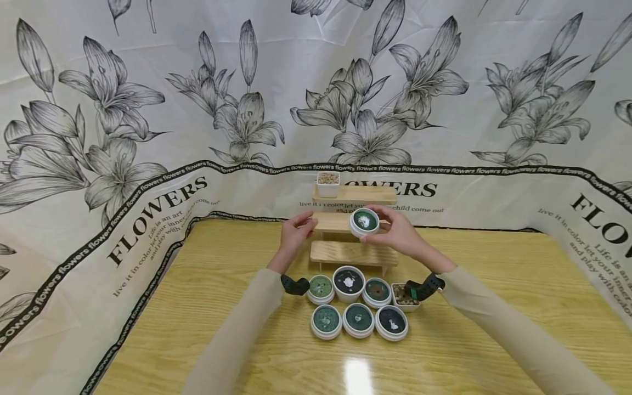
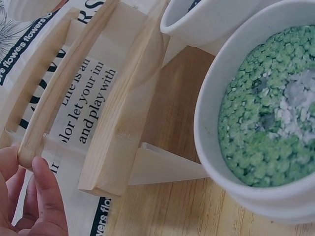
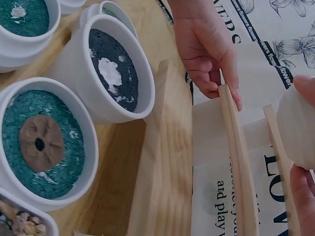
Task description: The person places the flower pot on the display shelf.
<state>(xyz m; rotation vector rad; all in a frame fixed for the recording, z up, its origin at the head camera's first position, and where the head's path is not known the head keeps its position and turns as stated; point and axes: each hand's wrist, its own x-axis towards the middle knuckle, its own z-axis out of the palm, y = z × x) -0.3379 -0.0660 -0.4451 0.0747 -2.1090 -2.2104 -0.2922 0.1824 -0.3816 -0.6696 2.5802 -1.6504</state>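
My right hand grips a small round white pot with a dark green filling and a white patch on top. It holds the pot, tilted toward me, by the right end of the stand's middle tier. My left hand pinches the left end of that middle wooden step between thumb and fingers. The three-tier display stand has pale wood boards on clear supports. On its top tier, at the left, stands a square white pot of pebbles. In the right wrist view the held pot shows only its side.
Several round white pots with green or dark fillings sit in two rows before the stand, among them a taller dark-filled pot and one with a brown disc. A square pebble pot stands at their right. Behind hangs a flower-printed cloth.
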